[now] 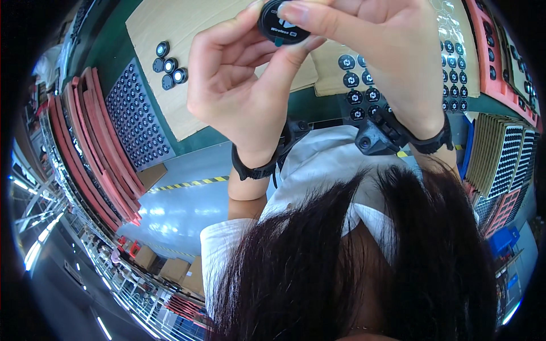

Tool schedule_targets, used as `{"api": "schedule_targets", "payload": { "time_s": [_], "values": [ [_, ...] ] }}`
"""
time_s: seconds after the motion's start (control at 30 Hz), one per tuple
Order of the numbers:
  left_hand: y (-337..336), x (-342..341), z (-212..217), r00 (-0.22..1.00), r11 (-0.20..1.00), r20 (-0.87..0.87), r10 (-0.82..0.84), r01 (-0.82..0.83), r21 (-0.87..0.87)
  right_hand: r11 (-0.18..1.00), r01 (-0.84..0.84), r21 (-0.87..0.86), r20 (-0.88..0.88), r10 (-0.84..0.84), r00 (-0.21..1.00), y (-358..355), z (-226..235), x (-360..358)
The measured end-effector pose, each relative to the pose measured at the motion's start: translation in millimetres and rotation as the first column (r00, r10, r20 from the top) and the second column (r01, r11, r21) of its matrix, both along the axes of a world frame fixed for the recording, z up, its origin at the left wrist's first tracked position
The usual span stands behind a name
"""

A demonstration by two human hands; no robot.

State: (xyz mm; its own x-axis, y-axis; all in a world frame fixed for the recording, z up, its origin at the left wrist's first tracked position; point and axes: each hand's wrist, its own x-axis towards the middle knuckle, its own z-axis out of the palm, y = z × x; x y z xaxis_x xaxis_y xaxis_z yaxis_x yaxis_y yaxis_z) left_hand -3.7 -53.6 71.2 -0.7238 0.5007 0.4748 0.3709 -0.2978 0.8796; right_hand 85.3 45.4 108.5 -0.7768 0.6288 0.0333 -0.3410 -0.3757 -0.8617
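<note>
A fisheye view looks down over dark hair at two raised bare hands that meet on one small object near the top edge. Farthest left, a stack of red trays [99, 153] leans beside a grey tray of small dark parts [138, 119], and just right of these a cluster of loose black discs [169, 65] lies on a sheet of brown cardboard [170, 96]. Next comes the left hand [236, 85], its thumb and fingertips pinching the lower left rim of a round black disc [282, 24]. The disc looks light and rigid, probably a moulded plastic puck with a smooth, glossy face that could slip or show smears, so the rim seems the sensible place to grip it. It is flat and circular, black with pale markings on its face, and a small teal tab shows at its lower edge. The right hand [375, 51] closes on the same disc from above and the right, one finger lying across the face. Both wrists wear black bands. Farther right, more black discs [364, 94] lie in rows on cardboard, with further trays [506, 153] stacked at the right edge.
</note>
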Motion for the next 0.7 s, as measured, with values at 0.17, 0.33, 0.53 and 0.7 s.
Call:
{"api": "schedule_targets", "payload": {
  "time_s": [0.17,0.33,0.53,0.7],
  "values": [
    [-10,2,2,0.973,0.994,-0.223,-0.050,0.028,-0.103,0.531,0.177,0.828,-0.114,-0.149,0.982,4,-23,-6],
    [-9,-27,10,0.929,0.874,0.222,-0.297,0.358,-0.328,0.804,0.104,0.585,0.165,-0.244,0.956,4,-29,6],
    [-24,-114,-15,0.298,0.863,0.851,-0.432,0.412,0.293,0.796,0.210,0.568,0.146,-0.349,0.926,7,-41,18],
    [-53,-212,-24,0.490,0.793,0.757,-0.432,0.607,0.060,0.865,0.202,0.459,0.217,-0.330,0.919,8,-45,21]
  ]
}}
